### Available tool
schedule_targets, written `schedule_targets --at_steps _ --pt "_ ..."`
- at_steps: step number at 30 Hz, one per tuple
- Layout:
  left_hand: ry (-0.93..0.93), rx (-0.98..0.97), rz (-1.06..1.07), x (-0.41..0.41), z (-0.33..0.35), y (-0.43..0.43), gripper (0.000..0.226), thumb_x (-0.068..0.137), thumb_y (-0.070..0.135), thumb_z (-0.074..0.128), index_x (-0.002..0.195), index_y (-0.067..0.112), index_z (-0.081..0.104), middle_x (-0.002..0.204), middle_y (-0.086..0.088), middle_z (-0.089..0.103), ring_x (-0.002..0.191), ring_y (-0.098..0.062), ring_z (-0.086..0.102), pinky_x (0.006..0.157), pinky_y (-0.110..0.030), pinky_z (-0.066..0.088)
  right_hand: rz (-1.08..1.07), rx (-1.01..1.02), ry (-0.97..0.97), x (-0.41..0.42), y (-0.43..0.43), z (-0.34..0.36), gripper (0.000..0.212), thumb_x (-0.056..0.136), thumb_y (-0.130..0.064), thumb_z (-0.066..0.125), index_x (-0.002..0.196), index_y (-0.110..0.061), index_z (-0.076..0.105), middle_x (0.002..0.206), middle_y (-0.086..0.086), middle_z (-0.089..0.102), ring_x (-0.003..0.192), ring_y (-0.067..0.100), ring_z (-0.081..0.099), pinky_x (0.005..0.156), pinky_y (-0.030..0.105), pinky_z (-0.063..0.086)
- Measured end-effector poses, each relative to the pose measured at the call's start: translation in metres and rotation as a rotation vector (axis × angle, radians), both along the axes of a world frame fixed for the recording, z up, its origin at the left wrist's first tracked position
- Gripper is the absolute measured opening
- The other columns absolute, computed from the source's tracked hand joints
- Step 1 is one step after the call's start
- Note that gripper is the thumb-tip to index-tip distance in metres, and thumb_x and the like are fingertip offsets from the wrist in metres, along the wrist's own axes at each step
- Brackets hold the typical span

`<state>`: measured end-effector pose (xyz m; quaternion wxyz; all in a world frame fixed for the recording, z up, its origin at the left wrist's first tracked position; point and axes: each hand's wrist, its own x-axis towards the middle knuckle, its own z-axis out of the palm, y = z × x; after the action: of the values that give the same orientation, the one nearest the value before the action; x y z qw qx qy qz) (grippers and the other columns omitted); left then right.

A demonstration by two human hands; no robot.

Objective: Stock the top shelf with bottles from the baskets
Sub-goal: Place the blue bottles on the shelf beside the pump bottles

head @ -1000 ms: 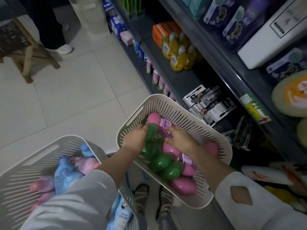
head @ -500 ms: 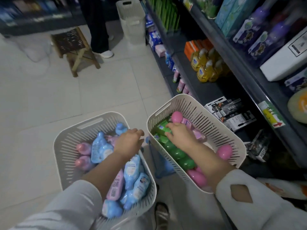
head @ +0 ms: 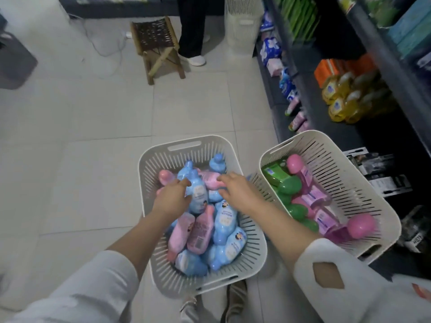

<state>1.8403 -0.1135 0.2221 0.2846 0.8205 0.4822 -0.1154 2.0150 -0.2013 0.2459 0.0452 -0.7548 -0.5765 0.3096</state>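
A grey slotted basket (head: 186,145) stands on the floor in front of me, full of blue and pink bottles lying in a heap. My left hand (head: 171,199) reaches into it, thumb and fingers curled round a blue bottle (head: 197,193). Beside it, my right hand (head: 235,190) hovers over the same basket, its straight fingers touching a pink bottle (head: 210,180). To the right, a cream basket (head: 326,136) holds green and pink bottles. The top shelf is out of view.
Dark shelving (head: 310,117) runs along the right, with yellow bottles (head: 345,99) and packets on its lower levels. A small wooden stool (head: 156,45), a person's legs (head: 191,31) and a tall white basket (head: 242,24) stand farther back on the tiled floor.
Both hands have left the cream basket of green and pink bottles and moved left into the grey basket. My left hand now grips a blue bottle.
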Motion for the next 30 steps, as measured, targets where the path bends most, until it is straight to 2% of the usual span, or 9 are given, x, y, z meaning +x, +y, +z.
schedule_targets --at_steps 6,8,11,13,15,19,22,26,30 --pt "-0.034 -0.088 0.021 -0.016 -0.032 0.017 0.052 0.083 0.015 0.057 0.133 0.012 0.047 0.130 -0.019 0.051 0.116 -0.040 0.051 0.097 -0.042 0.043 -0.094 -0.116 0.028 -0.029 0.028 -0.041 0.044 0.089 -0.021 0.056 0.129 -0.006 0.048 0.129 0.017 0.052 0.120 0.033 0.048 0.095 0.037 0.042" --pt "-0.050 -0.107 0.020 -0.018 -0.041 0.023 0.051 0.084 0.014 0.058 0.134 0.010 0.046 0.131 -0.018 0.050 0.118 -0.039 0.049 0.099 -0.043 0.042 -0.151 -0.126 0.063 -0.037 0.045 -0.056 0.053 0.084 -0.024 0.062 0.133 -0.009 0.046 0.130 0.015 0.053 0.122 0.032 0.048 0.098 0.037 0.041" --pt "-0.117 -0.091 0.027 -0.016 -0.053 0.035 0.041 0.086 0.009 0.054 0.127 0.010 0.052 0.121 -0.019 0.058 0.109 -0.038 0.058 0.091 -0.043 0.047 -0.212 -0.135 0.106 -0.051 0.066 -0.075 0.074 0.081 -0.027 0.067 0.146 -0.016 0.032 0.138 0.012 0.048 0.126 0.031 0.046 0.103 0.035 0.038" --pt "-0.136 -0.102 0.059 -0.011 -0.058 0.042 0.041 0.087 0.005 0.049 0.128 0.010 0.050 0.120 -0.019 0.059 0.105 -0.037 0.060 0.088 -0.042 0.048 -0.205 -0.173 0.023 -0.057 0.070 -0.088 0.074 0.082 -0.031 0.067 0.145 -0.015 0.031 0.140 0.013 0.043 0.125 0.033 0.044 0.104 0.034 0.033" --pt "-0.123 -0.131 0.068 -0.005 -0.063 0.047 0.043 0.089 0.003 0.047 0.132 0.008 0.047 0.125 -0.019 0.057 0.111 -0.035 0.058 0.095 -0.040 0.045 -0.199 -0.200 -0.042 -0.060 0.068 -0.092 0.070 0.081 -0.036 0.066 0.141 -0.016 0.037 0.136 0.014 0.040 0.123 0.034 0.043 0.103 0.036 0.033" --pt "-0.162 -0.161 0.057 0.012 -0.066 0.058 0.043 0.092 0.000 0.042 0.134 0.003 0.045 0.129 -0.018 0.056 0.117 -0.028 0.054 0.098 -0.030 0.038 -0.174 -0.158 -0.020 -0.065 0.056 -0.091 0.066 0.076 -0.038 0.069 0.131 -0.016 0.041 0.126 0.010 0.049 0.116 0.033 0.048 0.088 0.038 0.041" --pt "-0.189 -0.154 0.087 0.022 -0.068 0.068 0.043 0.091 -0.007 0.042 0.134 -0.001 0.045 0.132 -0.021 0.052 0.123 -0.031 0.050 0.097 -0.027 0.035 -0.411 -0.114 0.128 -0.059 0.037 -0.087 0.057 0.077 -0.032 0.071 0.120 -0.012 0.040 0.116 0.013 0.058 0.105 0.033 0.059 0.075 0.035 0.043" --pt "-0.124 -0.232 0.141 0.034 -0.083 0.073 0.042 0.089 -0.002 0.050 0.130 -0.005 0.043 0.123 -0.028 0.055 0.115 -0.037 0.054 0.096 -0.036 0.041 -0.757 0.008 0.268 -0.048 0.019 -0.077 0.059 0.073 -0.028 0.074 0.119 -0.012 0.042 0.116 0.011 0.060 0.107 0.031 0.058 0.084 0.034 0.047" --pt "0.056 -0.194 0.115 0.046 -0.093 0.064 0.082 0.081 0.022 0.070 0.142 -0.003 0.022 0.135 -0.026 0.039 0.125 -0.038 0.040 0.103 -0.036 0.034 -0.848 0.072 0.268 -0.043 0.016 -0.070 0.053 0.075 -0.030 0.074 0.115 -0.010 0.046 0.116 0.011 0.057 0.109 0.030 0.056 0.086 0.034 0.045"
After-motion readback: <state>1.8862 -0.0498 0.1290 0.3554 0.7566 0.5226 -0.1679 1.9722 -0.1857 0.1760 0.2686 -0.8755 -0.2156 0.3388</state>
